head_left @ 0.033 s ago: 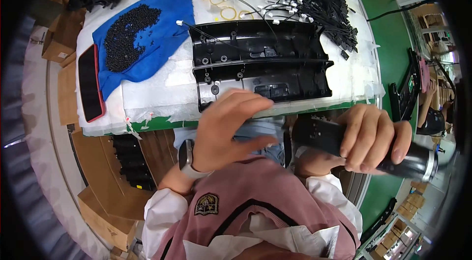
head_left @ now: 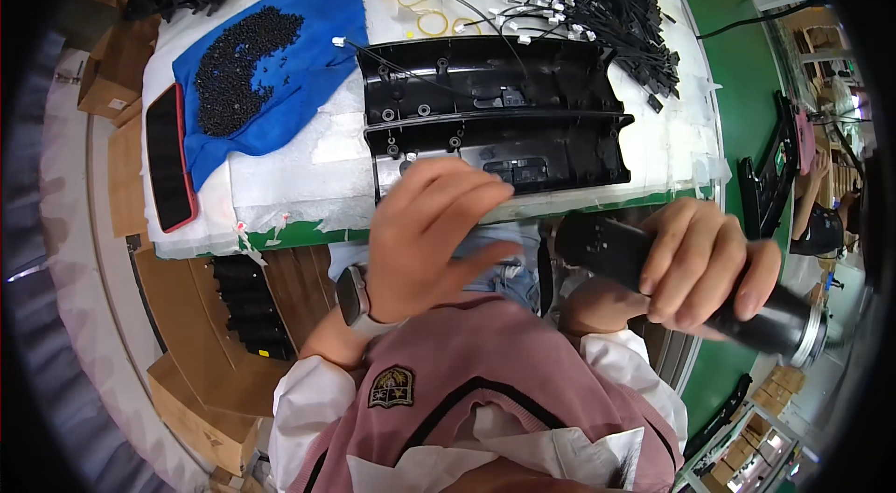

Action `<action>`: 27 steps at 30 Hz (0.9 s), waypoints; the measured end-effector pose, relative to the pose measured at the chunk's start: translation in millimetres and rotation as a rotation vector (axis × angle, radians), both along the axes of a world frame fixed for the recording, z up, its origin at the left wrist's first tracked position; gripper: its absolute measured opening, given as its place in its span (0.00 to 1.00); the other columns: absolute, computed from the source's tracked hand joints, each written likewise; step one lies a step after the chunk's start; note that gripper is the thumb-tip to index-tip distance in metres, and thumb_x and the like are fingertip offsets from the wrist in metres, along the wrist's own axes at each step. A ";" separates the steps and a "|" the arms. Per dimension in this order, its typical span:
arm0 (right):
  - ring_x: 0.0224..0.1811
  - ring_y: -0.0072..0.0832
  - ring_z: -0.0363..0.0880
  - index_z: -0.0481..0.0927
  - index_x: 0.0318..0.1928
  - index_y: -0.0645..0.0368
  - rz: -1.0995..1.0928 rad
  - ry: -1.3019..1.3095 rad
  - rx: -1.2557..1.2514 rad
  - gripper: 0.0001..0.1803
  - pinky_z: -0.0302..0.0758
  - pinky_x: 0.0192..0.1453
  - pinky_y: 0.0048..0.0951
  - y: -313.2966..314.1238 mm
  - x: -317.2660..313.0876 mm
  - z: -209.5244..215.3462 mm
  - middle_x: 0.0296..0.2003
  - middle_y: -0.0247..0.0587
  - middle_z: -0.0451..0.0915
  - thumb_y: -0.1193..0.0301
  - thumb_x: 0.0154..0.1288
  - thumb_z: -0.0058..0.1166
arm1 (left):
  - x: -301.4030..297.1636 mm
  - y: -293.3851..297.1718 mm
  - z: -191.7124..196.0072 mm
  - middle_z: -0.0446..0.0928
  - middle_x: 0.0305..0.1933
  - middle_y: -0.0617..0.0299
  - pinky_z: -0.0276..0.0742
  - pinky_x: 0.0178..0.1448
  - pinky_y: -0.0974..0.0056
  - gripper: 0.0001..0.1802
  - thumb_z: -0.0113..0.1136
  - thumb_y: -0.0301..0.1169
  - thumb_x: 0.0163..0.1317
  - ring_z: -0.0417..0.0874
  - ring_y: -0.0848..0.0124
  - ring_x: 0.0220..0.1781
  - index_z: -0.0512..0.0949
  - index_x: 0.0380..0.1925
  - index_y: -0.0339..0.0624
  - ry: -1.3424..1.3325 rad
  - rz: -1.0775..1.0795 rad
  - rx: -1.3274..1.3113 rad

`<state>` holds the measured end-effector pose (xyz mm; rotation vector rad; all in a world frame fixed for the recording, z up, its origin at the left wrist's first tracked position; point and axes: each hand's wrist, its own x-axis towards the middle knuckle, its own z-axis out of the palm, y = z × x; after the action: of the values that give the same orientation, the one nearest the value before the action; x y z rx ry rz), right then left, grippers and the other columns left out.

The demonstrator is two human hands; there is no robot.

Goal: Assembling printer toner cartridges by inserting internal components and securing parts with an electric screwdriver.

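Note:
My right hand point(head_left: 702, 267) is wrapped round a black cylindrical electric screwdriver point(head_left: 611, 249), held slanting in front of the table edge. A silver ring point(head_left: 812, 334) circles its lower right end; the very tip is blurred. My left hand point(head_left: 431, 236) is raised with fingers apart, nothing in it, overlapping the front edge of a black plastic housing point(head_left: 579, 152). A second, similar housing point(head_left: 569, 73) lies just behind, inner side up, with a thin black cable point(head_left: 401, 67) across it ending in a white connector point(head_left: 339, 42).
Small black screw-like pieces point(head_left: 229, 87) lie heaped on a blue cloth point(head_left: 322, 27) at the left, beside a red-edged phone point(head_left: 168, 157). Several cables with white connectors point(head_left: 597, 8) are piled at the back right. Yellow rubber bands point(head_left: 432, 23) lie between. Another person point(head_left: 817, 222) is at far right.
The screwdriver has tilted more, its ringed right end lower and its left end slightly higher. My left hand has shifted a little up and to the left.

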<state>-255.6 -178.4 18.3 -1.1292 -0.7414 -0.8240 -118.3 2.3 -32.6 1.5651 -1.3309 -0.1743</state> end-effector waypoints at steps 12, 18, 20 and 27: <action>0.15 0.37 0.74 0.75 0.32 0.68 -0.026 0.143 -0.204 0.04 0.72 0.18 0.33 8.3 22.0 -0.5 0.20 0.49 0.75 0.79 0.62 0.53 | -1.5 -7.8 -37.0 0.79 0.43 0.63 0.78 0.42 0.59 0.17 0.72 0.25 0.39 0.79 0.61 0.47 0.81 0.34 0.41 -0.369 0.176 0.017; 0.15 0.37 0.74 0.75 0.32 0.68 -0.010 0.145 -0.205 0.03 0.72 0.18 0.33 10.1 25.8 -0.6 0.19 0.49 0.75 0.80 0.61 0.54 | -0.6 -6.3 -40.1 0.79 0.42 0.60 0.76 0.42 0.60 0.13 0.67 0.27 0.43 0.79 0.61 0.48 0.81 0.33 0.39 -0.362 0.175 0.006; 0.15 0.37 0.74 0.75 0.32 0.68 -0.012 0.137 -0.219 0.03 0.72 0.18 0.33 10.0 25.7 -0.5 0.19 0.49 0.75 0.80 0.61 0.54 | -0.7 -6.7 -41.8 0.79 0.42 0.60 0.76 0.41 0.60 0.13 0.67 0.27 0.43 0.79 0.61 0.48 0.81 0.33 0.39 -0.355 0.172 -0.006; 0.15 0.38 0.74 0.75 0.31 0.68 -0.030 0.160 -0.239 0.03 0.73 0.19 0.34 8.4 24.7 7.1 0.20 0.50 0.75 0.80 0.60 0.53 | -2.1 -12.1 -34.6 0.80 0.40 0.61 0.78 0.38 0.61 0.16 0.72 0.24 0.38 0.80 0.60 0.45 0.81 0.32 0.38 -0.331 0.167 -0.025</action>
<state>-230.9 -170.0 25.4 -1.4063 -0.7032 -0.6730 -120.4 -9.8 -67.1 1.7265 -1.4374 0.2128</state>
